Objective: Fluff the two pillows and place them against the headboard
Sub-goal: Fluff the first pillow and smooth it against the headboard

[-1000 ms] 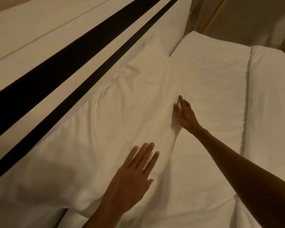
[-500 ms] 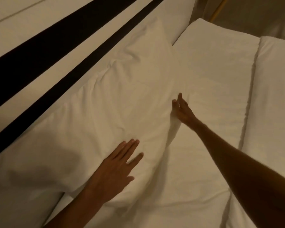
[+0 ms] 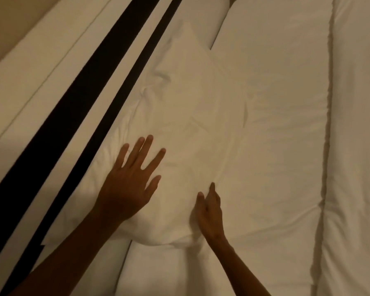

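Note:
A white pillow (image 3: 190,116) lies along the white headboard (image 3: 58,67), which carries two black stripes. My left hand (image 3: 130,182) rests flat on the pillow's near half, fingers spread, holding nothing. My right hand (image 3: 208,212) touches the pillow's near right edge, fingers straight and close together, thumb side against the fabric. Only this one pillow shows clearly; a white rounded shape (image 3: 214,18) at the top may be a second one.
The white bed sheet (image 3: 276,146) spreads to the right of the pillow. A folded white duvet (image 3: 355,146) with a seamed edge runs down the right side. A beige wall (image 3: 13,20) shows at the top left.
My right hand has slid back along the pillow's edge toward me. My left hand has moved up the pillow toward the headboard with fingers spread. The view has swung left.

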The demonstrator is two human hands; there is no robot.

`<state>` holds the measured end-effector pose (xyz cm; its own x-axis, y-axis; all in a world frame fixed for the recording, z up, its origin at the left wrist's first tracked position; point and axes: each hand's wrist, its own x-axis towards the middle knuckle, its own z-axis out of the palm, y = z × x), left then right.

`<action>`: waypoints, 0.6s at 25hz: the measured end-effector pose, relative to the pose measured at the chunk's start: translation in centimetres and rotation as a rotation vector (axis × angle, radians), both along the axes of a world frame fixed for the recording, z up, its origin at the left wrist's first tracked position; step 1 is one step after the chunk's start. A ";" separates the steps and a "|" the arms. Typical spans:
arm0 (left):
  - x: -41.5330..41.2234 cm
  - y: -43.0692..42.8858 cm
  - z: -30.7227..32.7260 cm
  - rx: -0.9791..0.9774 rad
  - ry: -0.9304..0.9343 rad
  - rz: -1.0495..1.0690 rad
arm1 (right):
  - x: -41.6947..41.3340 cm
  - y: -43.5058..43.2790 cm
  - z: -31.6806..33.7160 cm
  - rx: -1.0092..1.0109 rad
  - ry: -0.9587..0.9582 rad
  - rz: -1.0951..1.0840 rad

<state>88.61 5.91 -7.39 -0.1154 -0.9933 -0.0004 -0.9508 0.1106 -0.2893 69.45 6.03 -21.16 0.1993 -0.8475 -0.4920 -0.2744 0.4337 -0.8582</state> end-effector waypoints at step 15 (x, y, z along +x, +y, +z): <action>-1.6 -6.8 -0.8 0.016 -0.056 -0.059 | 5.7 -7.6 3.6 -0.167 0.143 -0.094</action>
<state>87.02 -0.89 -8.20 -0.1735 -0.9845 -0.0248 -0.9247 0.1715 -0.3399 75.20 -1.55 -17.56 0.0536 -0.9309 -0.3614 -0.3635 0.3189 -0.8753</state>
